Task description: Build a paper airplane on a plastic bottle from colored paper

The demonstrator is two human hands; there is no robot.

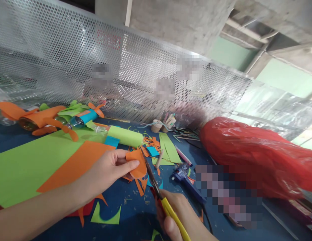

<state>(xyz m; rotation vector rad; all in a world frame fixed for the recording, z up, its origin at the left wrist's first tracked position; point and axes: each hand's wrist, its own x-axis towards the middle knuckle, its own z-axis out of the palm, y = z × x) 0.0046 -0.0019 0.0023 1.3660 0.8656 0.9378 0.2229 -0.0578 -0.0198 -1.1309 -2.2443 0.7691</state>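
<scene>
My left hand [118, 165] pinches a small piece of orange paper [138, 169] between thumb and fingers, above the dark blue table. Its lower edge is rounded. In my right hand [174, 211] are scissors [168, 209] with yellow and red handles, their dark blades pointing up and away. The blades lie along the right edge of the orange piece; whether they are parted I cannot tell. Under and around my hands are orange scraps [140, 187] and a green cut-out scrap [107, 214].
Large green [25, 160] and orange sheets [80, 160] lie at left, with paper-wrapped bottles [124, 135] behind. A blue glue gun [189, 185] rests right of the scissors. Farther right is a red plastic bag [251, 157]. Cups of pens [157, 125] stand before a perforated metal screen [145, 70]; people show behind it.
</scene>
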